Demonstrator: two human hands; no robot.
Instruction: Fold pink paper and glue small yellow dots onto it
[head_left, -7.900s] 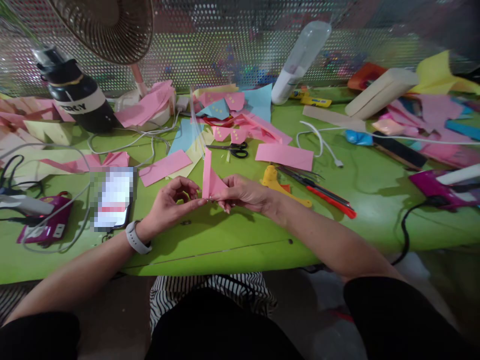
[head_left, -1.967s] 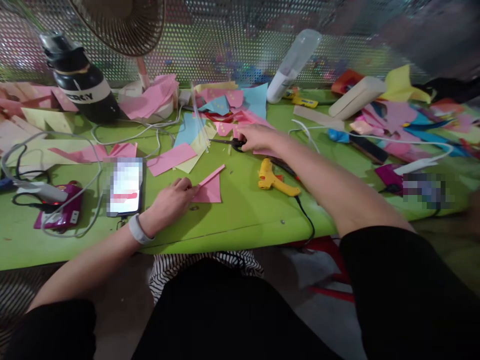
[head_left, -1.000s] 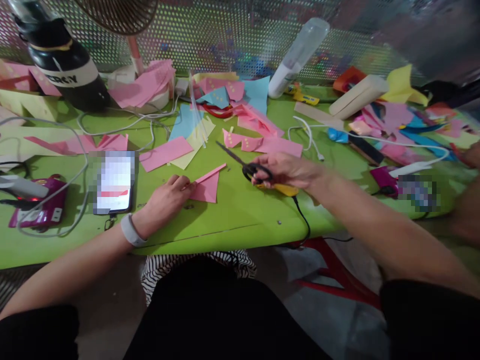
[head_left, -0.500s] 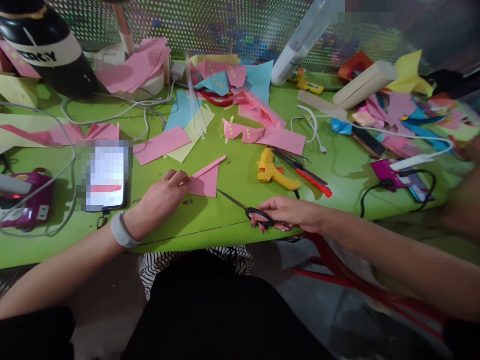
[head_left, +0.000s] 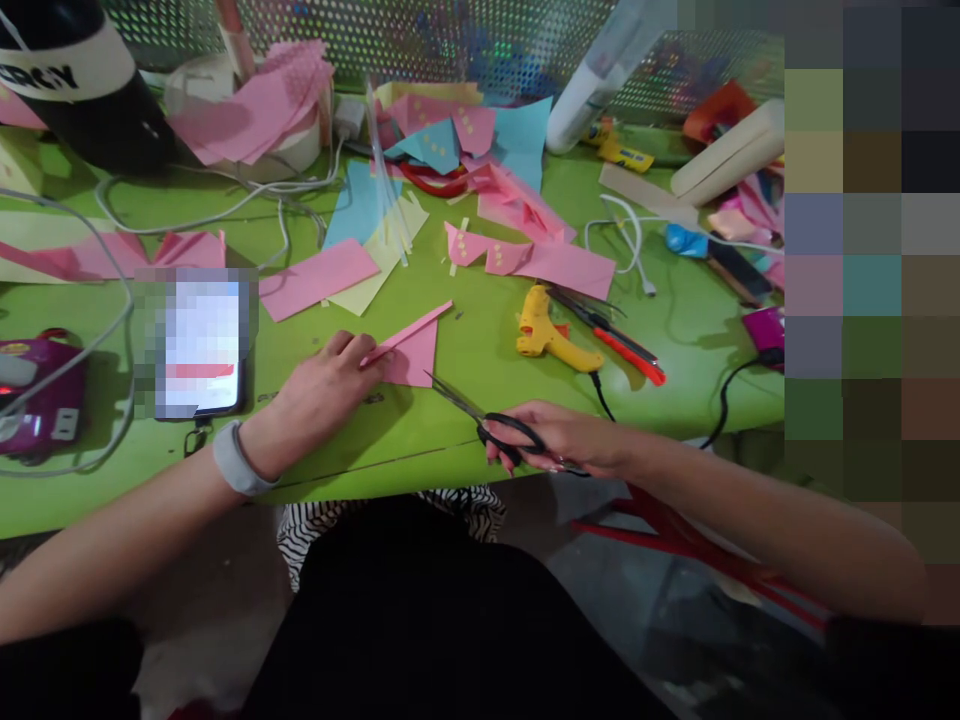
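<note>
A folded piece of pink paper (head_left: 416,355) lies on the green table, its upper edge raised in a narrow strip. Fingers of my left hand (head_left: 334,385) close on its left side; a grey band circles that wrist. In my right hand (head_left: 551,438) is a pair of scissors (head_left: 487,420) with black handles, my fingers through the loops. The blade tips point up and left, right beside the paper's lower right corner. Behind the scissors lie a yellow glue gun (head_left: 551,330) and a red-handled cutter (head_left: 630,355).
A phone (head_left: 202,345) with a lit screen lies left of my left hand. Pink strips (head_left: 319,278), a notched pink piece with yellow dots (head_left: 525,260) and white cables (head_left: 630,240) spread behind. A large black bottle (head_left: 90,100) stands at the back left.
My right hand has brought the scissors slightly left and up, so their tips now meet the paper's lower right corner. My left hand has shifted slightly over the paper.
</note>
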